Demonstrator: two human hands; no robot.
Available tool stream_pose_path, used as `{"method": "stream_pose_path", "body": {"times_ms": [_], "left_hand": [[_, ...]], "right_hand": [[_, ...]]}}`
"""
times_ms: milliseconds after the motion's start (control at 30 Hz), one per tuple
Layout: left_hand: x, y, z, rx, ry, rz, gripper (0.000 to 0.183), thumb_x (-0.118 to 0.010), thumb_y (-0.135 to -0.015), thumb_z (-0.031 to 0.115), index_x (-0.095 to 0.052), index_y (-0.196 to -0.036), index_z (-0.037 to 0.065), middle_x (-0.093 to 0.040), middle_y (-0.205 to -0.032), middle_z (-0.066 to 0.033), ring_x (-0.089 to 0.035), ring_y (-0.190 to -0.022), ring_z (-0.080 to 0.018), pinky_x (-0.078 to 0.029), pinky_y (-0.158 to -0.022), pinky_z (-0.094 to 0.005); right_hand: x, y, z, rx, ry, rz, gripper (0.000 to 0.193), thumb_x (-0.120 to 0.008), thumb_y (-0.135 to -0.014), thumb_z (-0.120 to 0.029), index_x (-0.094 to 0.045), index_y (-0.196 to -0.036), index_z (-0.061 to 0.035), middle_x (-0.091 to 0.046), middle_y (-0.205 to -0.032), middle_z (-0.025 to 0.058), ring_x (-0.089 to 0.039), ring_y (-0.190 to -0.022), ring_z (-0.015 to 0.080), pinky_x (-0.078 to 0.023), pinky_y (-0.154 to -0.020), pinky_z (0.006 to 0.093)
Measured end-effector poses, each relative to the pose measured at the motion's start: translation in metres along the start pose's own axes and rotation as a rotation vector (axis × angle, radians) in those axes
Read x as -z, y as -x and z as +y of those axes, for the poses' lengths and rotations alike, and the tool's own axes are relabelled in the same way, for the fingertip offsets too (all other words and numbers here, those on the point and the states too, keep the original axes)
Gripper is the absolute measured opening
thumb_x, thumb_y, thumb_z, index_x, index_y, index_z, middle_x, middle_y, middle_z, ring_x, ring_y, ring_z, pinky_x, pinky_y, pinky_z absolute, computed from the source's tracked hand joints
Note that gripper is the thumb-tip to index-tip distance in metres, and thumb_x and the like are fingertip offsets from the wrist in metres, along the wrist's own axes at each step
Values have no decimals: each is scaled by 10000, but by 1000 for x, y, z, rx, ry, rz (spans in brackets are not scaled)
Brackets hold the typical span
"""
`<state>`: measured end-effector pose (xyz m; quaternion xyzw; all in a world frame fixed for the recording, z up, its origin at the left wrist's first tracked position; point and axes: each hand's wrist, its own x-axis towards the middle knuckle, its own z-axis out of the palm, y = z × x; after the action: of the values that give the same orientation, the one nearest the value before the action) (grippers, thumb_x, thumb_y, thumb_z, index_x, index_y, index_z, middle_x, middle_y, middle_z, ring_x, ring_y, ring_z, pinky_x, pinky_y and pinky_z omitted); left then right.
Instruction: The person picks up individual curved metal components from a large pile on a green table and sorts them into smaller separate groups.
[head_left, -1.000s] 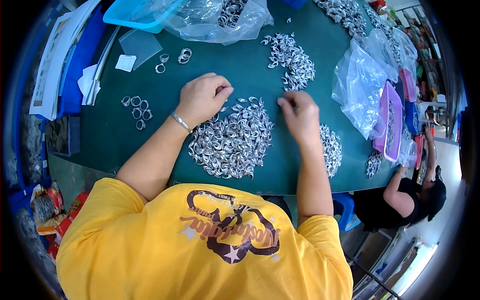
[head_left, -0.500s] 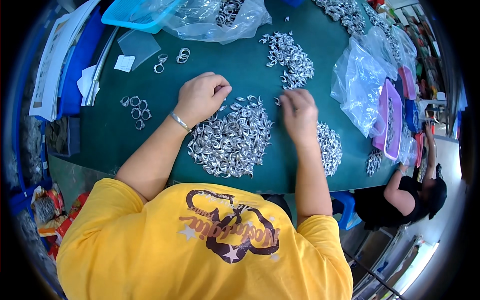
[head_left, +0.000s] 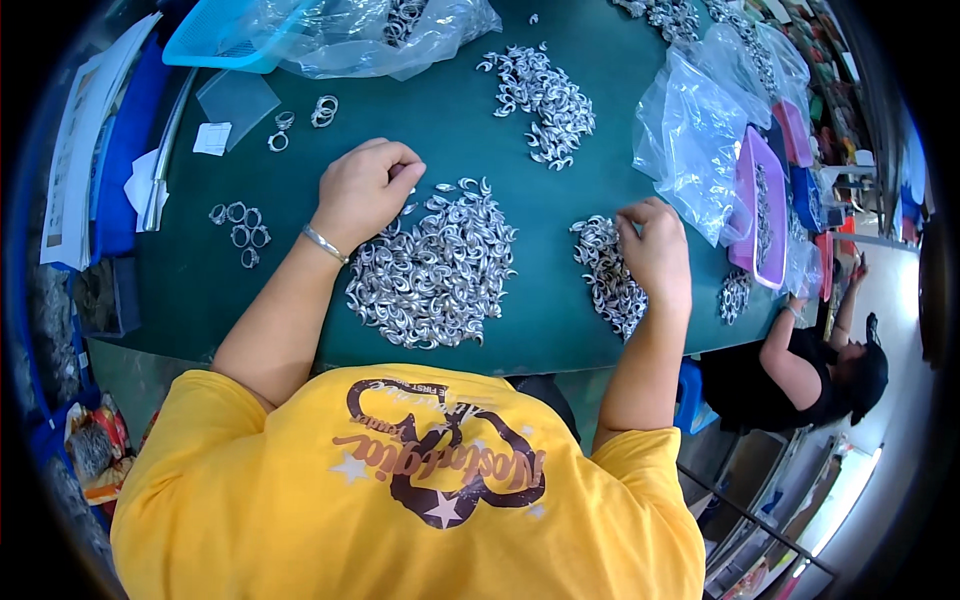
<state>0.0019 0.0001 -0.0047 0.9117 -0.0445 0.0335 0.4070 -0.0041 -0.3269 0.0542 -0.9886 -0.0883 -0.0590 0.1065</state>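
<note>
My left hand (head_left: pixel 365 190) is curled in a loose fist at the top edge of the big heap of curved silver metal pieces (head_left: pixel 435 265) on the green table (head_left: pixel 560 200). Right hand (head_left: pixel 655 250), fingers bent together, rests on a smaller pile of the same silver bits (head_left: pixel 605 275); can't tell if it's pinching any tbh.

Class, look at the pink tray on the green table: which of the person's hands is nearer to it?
Right. The right hand rests on a small pile of metal pieces just left of the pink tray; the left hand is far across the table.
</note>
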Motion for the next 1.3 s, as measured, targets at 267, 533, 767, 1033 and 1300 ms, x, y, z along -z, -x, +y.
{"method": "stream_pose_path", "body": {"times_ms": [267,533,767,1033,1300], "left_hand": [[4,-1,4,32,4,-25,120,-666,-846,195,-690,-858,78,-621,-788,-51,-618,-702,-233,-468,-620,-333],[3,0,4,20,19,-22,126,-662,-847,198,-691,-858,76,-616,-780,-57,-613,-693,-233,-467,-616,-331],[2,1,0,-20,18,9,127,-663,-846,196,-690,-858,72,-612,-773,-55,-603,-671,-225,-459,-601,-328],[1,1,3,-10,9,-1,124,-666,-845,197,-689,-851,75,-608,-765,-52,-596,-653,-221,-455,-594,-330],[2,0,2,30,-31,-18,130,-659,-838,235,-694,-829,111,-626,-779,-36,-628,-707,-243,-481,-611,-352]], "right_hand": [[-52,-31,-40,186,-401,107,261,-545,-785,94,-676,-986,-10,-635,-1039,164,-604,-974,357,-489,-862,402],[-51,-27,-43,75,-437,113,116,-633,-804,5,-693,-901,-16,-644,-899,139,-624,-790,336,-515,-723,386],[-60,-19,-47,87,-393,110,70,-661,-802,-43,-688,-862,-20,-641,-832,139,-623,-757,341,-512,-695,409],[-53,-7,-55,130,-322,103,49,-677,-795,-63,-658,-809,-20,-626,-814,126,-617,-734,333,-510,-672,393],[-52,0,-46,104,-335,35,61,-675,-800,-88,-669,-822,-32,-633,-801,149,-618,-762,350,-508,-697,425]]}}
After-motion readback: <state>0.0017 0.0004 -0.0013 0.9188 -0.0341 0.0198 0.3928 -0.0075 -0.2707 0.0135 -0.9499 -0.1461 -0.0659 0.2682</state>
